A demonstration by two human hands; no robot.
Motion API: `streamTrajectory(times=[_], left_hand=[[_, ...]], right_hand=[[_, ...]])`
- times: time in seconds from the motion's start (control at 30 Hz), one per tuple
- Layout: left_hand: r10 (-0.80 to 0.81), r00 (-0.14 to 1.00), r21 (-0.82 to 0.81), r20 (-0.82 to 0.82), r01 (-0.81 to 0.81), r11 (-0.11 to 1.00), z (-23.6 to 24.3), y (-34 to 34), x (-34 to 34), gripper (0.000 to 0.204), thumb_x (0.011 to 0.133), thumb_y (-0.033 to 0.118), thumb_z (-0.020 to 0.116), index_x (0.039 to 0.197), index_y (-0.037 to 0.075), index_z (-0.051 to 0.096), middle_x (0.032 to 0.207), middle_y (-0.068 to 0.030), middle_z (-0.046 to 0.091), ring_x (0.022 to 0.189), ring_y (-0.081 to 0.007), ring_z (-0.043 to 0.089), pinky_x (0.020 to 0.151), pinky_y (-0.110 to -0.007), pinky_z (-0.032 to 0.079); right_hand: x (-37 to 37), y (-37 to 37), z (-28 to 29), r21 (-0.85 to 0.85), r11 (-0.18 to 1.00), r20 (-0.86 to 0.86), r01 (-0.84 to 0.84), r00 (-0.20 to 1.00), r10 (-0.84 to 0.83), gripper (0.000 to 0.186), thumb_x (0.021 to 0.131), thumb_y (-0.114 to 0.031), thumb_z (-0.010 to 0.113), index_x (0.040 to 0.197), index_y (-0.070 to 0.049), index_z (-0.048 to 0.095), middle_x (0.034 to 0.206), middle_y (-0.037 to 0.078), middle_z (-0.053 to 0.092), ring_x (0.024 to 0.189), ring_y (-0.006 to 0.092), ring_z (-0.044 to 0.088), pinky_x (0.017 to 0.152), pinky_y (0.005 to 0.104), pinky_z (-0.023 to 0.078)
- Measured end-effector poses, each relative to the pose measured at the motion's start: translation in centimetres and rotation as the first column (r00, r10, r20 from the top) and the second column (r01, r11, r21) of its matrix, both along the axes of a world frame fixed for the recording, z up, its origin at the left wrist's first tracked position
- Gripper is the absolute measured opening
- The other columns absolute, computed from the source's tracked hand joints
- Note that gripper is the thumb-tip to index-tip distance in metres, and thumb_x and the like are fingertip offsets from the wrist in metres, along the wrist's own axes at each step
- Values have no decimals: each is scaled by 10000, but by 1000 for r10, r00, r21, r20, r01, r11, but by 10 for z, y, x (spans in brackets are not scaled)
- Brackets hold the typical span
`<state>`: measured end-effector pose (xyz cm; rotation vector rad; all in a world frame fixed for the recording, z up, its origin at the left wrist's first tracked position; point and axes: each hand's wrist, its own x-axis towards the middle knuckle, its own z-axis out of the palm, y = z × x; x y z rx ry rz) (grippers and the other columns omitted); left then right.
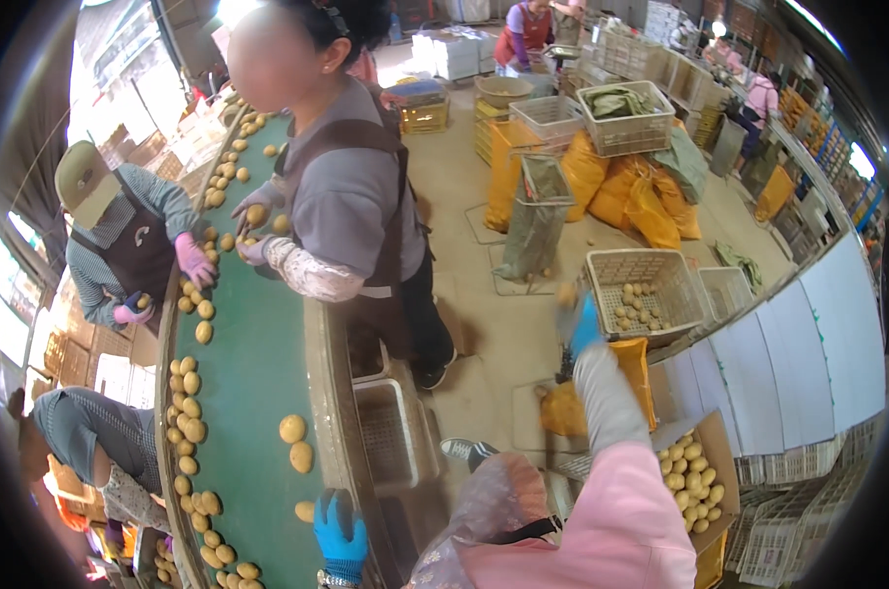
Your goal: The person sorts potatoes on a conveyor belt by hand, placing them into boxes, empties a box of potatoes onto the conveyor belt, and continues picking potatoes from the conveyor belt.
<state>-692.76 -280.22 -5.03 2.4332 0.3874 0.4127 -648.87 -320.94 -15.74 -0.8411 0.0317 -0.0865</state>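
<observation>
Though the near potato (305,511) is on the belt (253,368) right by the left hand (340,538), it's part hidden, so long axis unclear. Next potato (301,456) up-belt: long axis roughly along belt travel. Left hand: blue glove, back up, fingers forward, slightly bent; can't tell if it grips. Right arm reaches forward-right; right hand (584,322) blurred beside a beige crate (688,294), tan smear at fingertips, opening and hold can't tell. Belt is green; co-worker (366,187) stands alongside. Orange sacks (587,167) on pale floor (444,236).
</observation>
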Motion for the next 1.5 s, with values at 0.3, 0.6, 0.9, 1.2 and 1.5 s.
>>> streamTrajectory(times=[0.3, 0.6, 0.9, 1.2, 1.5], left_hand=[[315, 938, 210, -142, -283, 936, -33, 11, -121, 482, 806, 279, 626, 1231, 59, 573, 1210, -198, 567, 1094, -420, 511, 963, -506, 388], [907, 317, 452, -277, -790, 414, -43, -72, -333, 558, 745, 339, 691, 1226, 81, 573, 1266, -198, 535, 1224, -405, 449, 1009, -511, 372], [995, -86, 193, -50, -978, -75, -57, -161, -362, 546, 797, 285, 681, 1262, 31, 548, 1270, -245, 523, 1182, -421, 477, 1012, -495, 377], [997, -53, 215, -51, -976, -41, -38, -172, -400, 555, 785, 262, 686, 1270, 40, 531, 1312, -199, 506, 1225, -417, 446, 1017, -501, 358], [989, -141, 170, -52, -977, -130, -53, -190, -448, 615, 795, 255, 645, 1349, 45, 480, 1337, -228, 482, 1260, -456, 412, 1035, -538, 337]], right_hand=[[2, 159, 67, -460, 888, 44, 9, 999, 13, 364, 986, -172, 509, 1327, -52, 466, 1175, 107, 579, 751, 140, 623, 665, 255, 532], [-161, 404, 92, -850, 457, 526, 260, 400, 750, 537, 848, -203, 669, 1316, -3, 499, 1257, 228, 543, 1122, 402, 540, 947, 441, 452], [-283, 450, 117, -856, -212, -37, 472, 353, 935, 688, 777, -537, 660, 1351, -192, 505, 1335, 309, 419, 1076, 444, 567, 875, 509, 493], [-424, 576, 97, -852, 179, 192, -492, 24, 981, 485, 898, -182, 644, 1337, -23, 509, 1147, 110, 579, 948, 184, 565, 825, 338, 487], [-552, 594, 78, -989, -50, -13, -141, -248, 969, 482, 900, -319, 613, 1258, -3, 546, 1147, 235, 592, 988, 350, 609, 884, 417, 482]])
